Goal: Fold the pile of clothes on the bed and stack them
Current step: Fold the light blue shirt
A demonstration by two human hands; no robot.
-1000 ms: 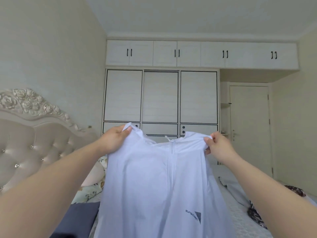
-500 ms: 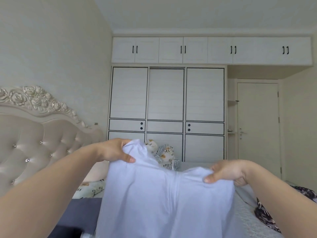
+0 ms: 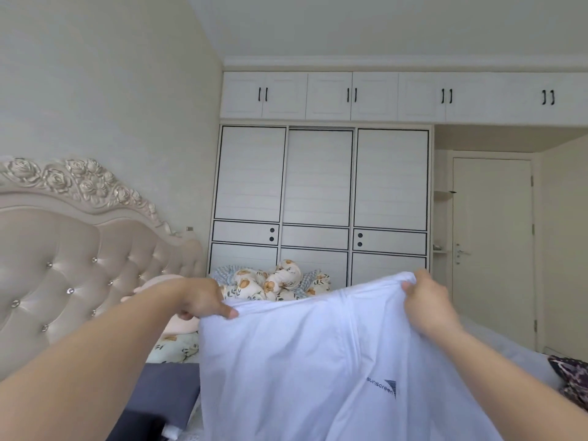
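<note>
The left hand [image 3: 203, 302] and right hand [image 3: 424, 308] each pinch the top edge of a thin white jacket with a small dark chest logo [image 3: 318, 370], fingers curled over the fabric. It hangs between and below the fingers, top edge running left to right, above the bed with a tufted cream headboard [image 3: 63, 265]. Both hands look equally near. Its lower part is cut off, and its sleeves cannot be made out.
</note>
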